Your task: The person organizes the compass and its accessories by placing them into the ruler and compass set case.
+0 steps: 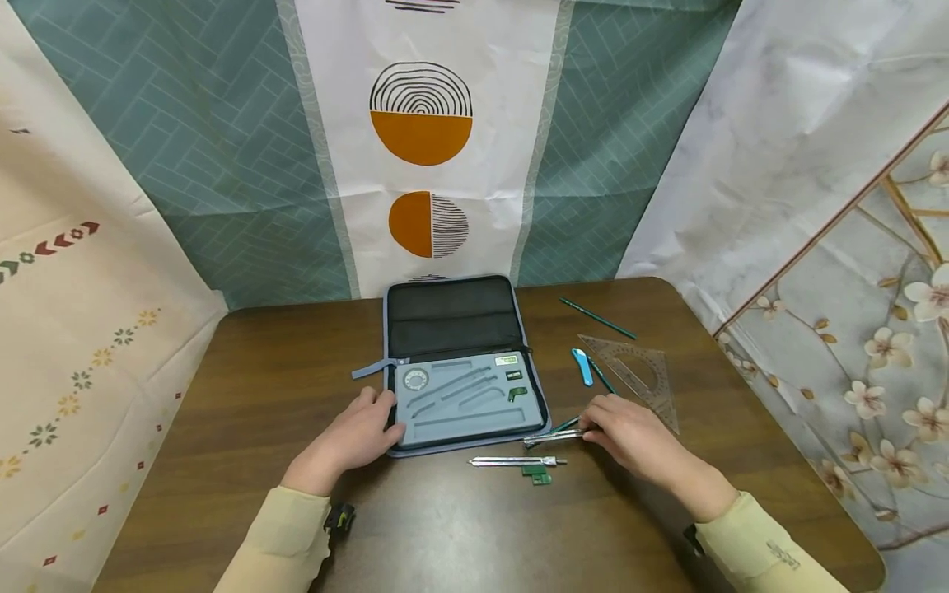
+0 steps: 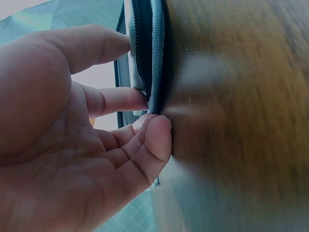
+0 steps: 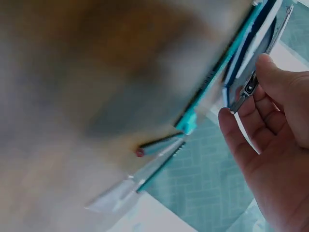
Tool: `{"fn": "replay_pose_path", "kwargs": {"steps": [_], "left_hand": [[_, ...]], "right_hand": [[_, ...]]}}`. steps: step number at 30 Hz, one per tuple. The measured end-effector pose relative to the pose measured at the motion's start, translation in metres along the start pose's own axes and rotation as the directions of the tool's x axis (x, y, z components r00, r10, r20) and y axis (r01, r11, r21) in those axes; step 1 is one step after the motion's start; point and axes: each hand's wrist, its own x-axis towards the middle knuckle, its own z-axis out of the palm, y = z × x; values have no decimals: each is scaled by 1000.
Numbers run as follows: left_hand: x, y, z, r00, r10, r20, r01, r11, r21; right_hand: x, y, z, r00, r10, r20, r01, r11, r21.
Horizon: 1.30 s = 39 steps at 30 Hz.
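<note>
Both sleeves (image 1: 287,527) are pale yellow, the right bearing a small grey marking (image 1: 783,555).

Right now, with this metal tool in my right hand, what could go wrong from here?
Your right hand holds the metal tool close to a green pencil, so it might nudge or roll it.

The other metal tool lies loose with a tapering tip; a careless reach could get you pricked.

Your left hand touches the edge of the open case, so a sudden push might jostle it.
</note>
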Motion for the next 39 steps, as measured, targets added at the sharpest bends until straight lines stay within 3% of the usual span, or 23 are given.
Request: {"fn": "replay_pose_path", "kwargs": {"steps": [11, 17, 26, 39], "left_hand": [[0, 1, -1, 1000, -1, -4, 1, 1000, 12], [0, 0, 0, 1000, 6, -10, -6, 1000, 17], [1, -5, 2, 999, 32, -26, -32, 999, 17], [0, 0, 1, 1000, 0, -12, 0, 1000, 6]], "right_hand": [[29, -2, -11, 999, -29, -25, 29, 1000, -2], [42, -2, -13, 1000, -17, 7, 17, 1000, 6], [60, -1, -11, 999, 2, 42, -3, 1000, 15], [88, -1, -1, 998, -27, 61, 26, 999, 22]]}}
